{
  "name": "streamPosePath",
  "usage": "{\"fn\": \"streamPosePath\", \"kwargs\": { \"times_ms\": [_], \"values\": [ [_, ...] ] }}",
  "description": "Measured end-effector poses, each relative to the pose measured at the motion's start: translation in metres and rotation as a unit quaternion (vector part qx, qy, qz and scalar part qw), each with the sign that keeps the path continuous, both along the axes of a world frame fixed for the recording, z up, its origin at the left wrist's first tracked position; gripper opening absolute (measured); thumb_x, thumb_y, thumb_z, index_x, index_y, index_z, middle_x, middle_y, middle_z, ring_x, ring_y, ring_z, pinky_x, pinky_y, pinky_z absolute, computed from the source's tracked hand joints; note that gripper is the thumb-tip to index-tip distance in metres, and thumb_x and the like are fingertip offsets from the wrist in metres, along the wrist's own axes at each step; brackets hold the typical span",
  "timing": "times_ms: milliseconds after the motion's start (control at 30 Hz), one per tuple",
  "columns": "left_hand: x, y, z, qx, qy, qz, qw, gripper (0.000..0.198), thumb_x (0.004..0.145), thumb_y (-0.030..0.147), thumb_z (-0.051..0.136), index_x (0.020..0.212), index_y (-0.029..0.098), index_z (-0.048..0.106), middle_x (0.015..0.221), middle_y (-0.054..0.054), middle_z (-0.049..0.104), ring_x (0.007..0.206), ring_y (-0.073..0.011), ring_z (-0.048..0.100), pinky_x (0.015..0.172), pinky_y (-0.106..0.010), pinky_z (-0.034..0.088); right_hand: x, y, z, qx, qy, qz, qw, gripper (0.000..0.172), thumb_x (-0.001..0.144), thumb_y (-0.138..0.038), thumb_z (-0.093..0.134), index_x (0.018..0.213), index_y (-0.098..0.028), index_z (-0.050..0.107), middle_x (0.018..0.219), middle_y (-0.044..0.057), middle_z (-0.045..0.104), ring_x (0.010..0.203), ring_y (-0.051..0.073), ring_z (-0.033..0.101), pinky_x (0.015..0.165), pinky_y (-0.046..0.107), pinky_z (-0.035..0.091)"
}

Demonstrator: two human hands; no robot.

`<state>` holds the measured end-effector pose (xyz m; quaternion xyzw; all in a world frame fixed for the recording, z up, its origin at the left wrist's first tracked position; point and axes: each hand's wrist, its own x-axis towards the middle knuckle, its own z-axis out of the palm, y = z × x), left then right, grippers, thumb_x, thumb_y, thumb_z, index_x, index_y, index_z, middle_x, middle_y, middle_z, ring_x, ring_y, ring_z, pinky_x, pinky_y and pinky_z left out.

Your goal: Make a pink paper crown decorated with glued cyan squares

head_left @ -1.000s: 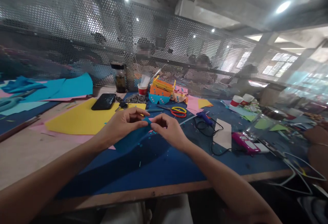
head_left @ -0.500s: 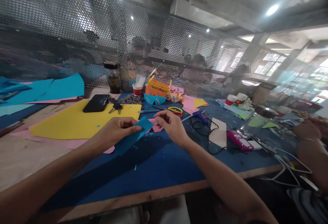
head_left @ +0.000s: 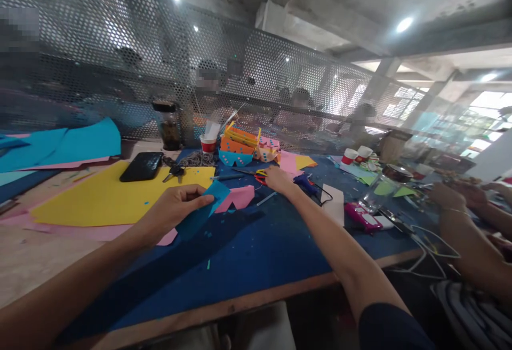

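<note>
Head view: blue paper piece at the near middle, held above the table, its upper right corner overlapping the pink cut piece in the view.
Change at the right hand: half a second ago it is just beside the blue paper's corner, and a second ago both hands pinch that paper; now it stretches farther out, to the scissors.
Change at the pink cut piece: its notched edge, partly covered before, now shows plainly between the hands.
Left hand: nearly closed, thumb on top and fingers folded beneath, pinching the blue paper as it does in both earlier frames.
Right hand's grip: fingers bent down over the red and yellow handles; the fingertips are hidden, so whether it has hold of them cannot be told.
Left of the hands: yellow sheet with the phone and keys on it.
Far middle: decorated paper shapes beside a red-and-white cup.
Right of the right hand: blue glue gun, then a beige card.
Far right: another person's hand near the clear jar.
</note>
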<state>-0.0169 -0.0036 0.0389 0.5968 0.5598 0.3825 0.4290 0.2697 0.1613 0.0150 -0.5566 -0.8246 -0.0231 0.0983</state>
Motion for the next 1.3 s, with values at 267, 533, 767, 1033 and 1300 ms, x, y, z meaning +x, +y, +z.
{"fn": "streamPosePath", "kwargs": {
  "times_ms": [267,533,767,1033,1300],
  "values": [
    [0.000,0.003,-0.007,-0.013,-0.058,-0.017,0.998,0.040,0.073,0.056,0.077,0.077,0.018,0.065,0.058,0.004,0.062,0.045,-0.0109,0.053,0.043,-0.020,0.037,-0.011,0.020,0.021,-0.076,-0.141,-0.015,0.987,0.035,0.097,-0.035,0.062,0.126,-0.017,0.059,0.126,0.010,0.061,0.107,0.023,0.064,0.090,0.044,0.056],
    [-0.001,0.005,-0.009,-0.006,-0.063,-0.020,0.998,0.040,0.071,0.054,0.079,0.076,0.018,0.065,0.059,0.003,0.063,0.047,-0.0113,0.053,0.044,-0.020,0.036,0.000,0.004,0.030,-0.031,-0.073,-0.020,0.997,0.050,0.088,-0.029,0.071,0.132,-0.015,0.054,0.130,0.014,0.060,0.114,0.028,0.061,0.095,0.044,0.051],
    [-0.002,0.004,-0.007,-0.018,-0.079,-0.019,0.997,0.039,0.072,0.054,0.079,0.080,0.018,0.066,0.062,0.002,0.065,0.049,-0.0117,0.055,0.045,-0.020,0.038,0.035,-0.021,0.045,-0.002,0.091,-0.046,0.995,0.035,0.082,-0.040,0.067,0.102,-0.011,0.065,0.100,0.015,0.070,0.094,0.028,0.065,0.080,0.034,0.046],
    [0.007,-0.003,-0.003,-0.050,-0.124,-0.035,0.990,0.038,0.067,0.049,0.084,0.082,0.018,0.069,0.066,0.001,0.068,0.052,-0.0120,0.059,0.049,-0.020,0.043,-0.003,-0.096,0.049,-0.131,0.358,0.114,0.917,0.053,0.094,-0.063,0.043,0.089,-0.015,0.066,0.057,-0.004,0.051,0.047,0.009,0.045,0.046,0.020,0.037],
    [0.010,-0.007,-0.005,-0.015,-0.073,-0.072,0.995,0.039,0.073,0.052,0.078,0.087,0.017,0.071,0.071,-0.001,0.067,0.058,-0.0135,0.058,0.053,-0.022,0.043,-0.047,-0.142,0.032,-0.294,0.524,0.158,0.784,0.038,0.080,-0.052,0.075,0.093,-0.018,0.064,0.057,-0.006,0.052,0.048,0.008,0.046,0.043,0.018,0.036]
  ]
}}
